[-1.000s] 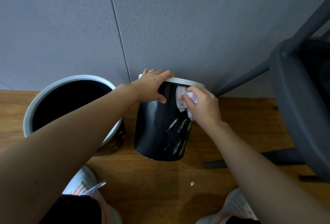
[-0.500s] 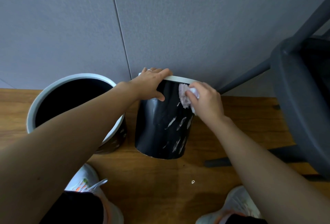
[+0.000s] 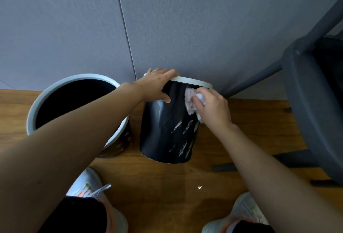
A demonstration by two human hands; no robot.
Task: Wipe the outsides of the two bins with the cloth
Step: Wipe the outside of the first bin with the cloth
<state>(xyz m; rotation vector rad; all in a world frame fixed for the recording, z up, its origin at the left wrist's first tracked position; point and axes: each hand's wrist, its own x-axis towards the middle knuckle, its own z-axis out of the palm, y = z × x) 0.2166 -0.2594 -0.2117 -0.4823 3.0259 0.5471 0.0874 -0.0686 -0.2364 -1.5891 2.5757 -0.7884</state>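
No readable text, label, brand, number or sign anywhere in view.

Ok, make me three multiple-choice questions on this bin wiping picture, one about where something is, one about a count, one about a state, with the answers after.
1. Where is the cloth?
A. on the floor
B. pressed on the side of the right bin, near its rim
C. inside the left bin

2. How many bins are in view?
A. one
B. two
C. three

3. What is the left hand doing?
A. gripping the right bin's rim
B. hanging free
C. holding the cloth

Answers:
1. B, since the right hand holds the cloth against that bin's dark wall just under the pale rim.
2. B, as two dark bins with pale rims stand side by side by the wall.
3. A, because its fingers curl over the rim and the thumb presses on the outer wall.
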